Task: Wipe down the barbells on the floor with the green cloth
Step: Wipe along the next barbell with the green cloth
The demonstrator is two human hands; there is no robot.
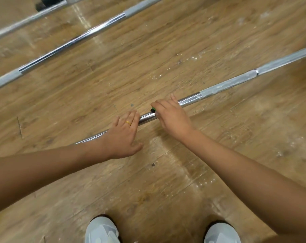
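Near barbell [189,99] flat on floor [166,181], long axis lower-left to upper-right. Right hand [171,118] curled over bar, clamping green cloth [153,109] against it; only sliver of cloth shows past fingertips. Left hand [123,135] just beside, down-left, fingers laid over bar, thumb splayed, likely steadying. Chalky grip section [227,84] lies up-right of right hand, so next stroke probably runs that way. Middle barbell [75,41] and far barbell [26,20] well apart beyond.

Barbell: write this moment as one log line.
left hand rests on barbell | right hand grips cloth round it
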